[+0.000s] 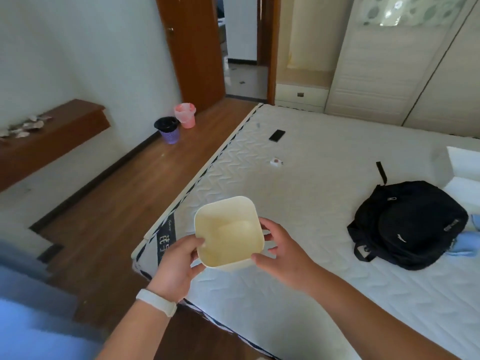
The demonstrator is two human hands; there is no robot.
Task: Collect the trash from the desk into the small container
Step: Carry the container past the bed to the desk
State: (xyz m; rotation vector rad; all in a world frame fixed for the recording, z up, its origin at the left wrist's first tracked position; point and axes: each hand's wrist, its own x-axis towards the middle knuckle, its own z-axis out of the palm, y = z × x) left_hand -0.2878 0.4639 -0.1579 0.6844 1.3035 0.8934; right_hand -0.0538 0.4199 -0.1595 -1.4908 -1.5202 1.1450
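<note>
- The small container point(229, 236), a cream, square-sided tub, is held in the air over the near corner of the mattress point(298, 178). Its mouth faces up and nothing shows inside it.
- The left hand point(176, 265) grips the tub's left wall, with the thumb over the rim and the fingers point(198, 268) curled beneath.
- The right hand point(284, 258) grips the right side. Its thumb sits at the near corner and its other fingers wrap the far wall.
- The trash point(26, 127) looks like pale crumpled scraps. It lies in a loose row on the brown wall-mounted table point(67, 137) at the left, well apart from the tub.
- By my reading this is the carrying step: the tub is in hand but no scrap has been collected yet.
- The next move likely calls for turning left and bringing the tub beside the table. One hand could then let go to pick up scraps while the other keeps the tub level.
- A purple bin point(170, 131) and a pink bin point(185, 116) stand touching on the floor point(124, 198) near the door.
- A black backpack point(407, 224) and a phone point(277, 135) lie on the mattress; neither is part of the job.
</note>
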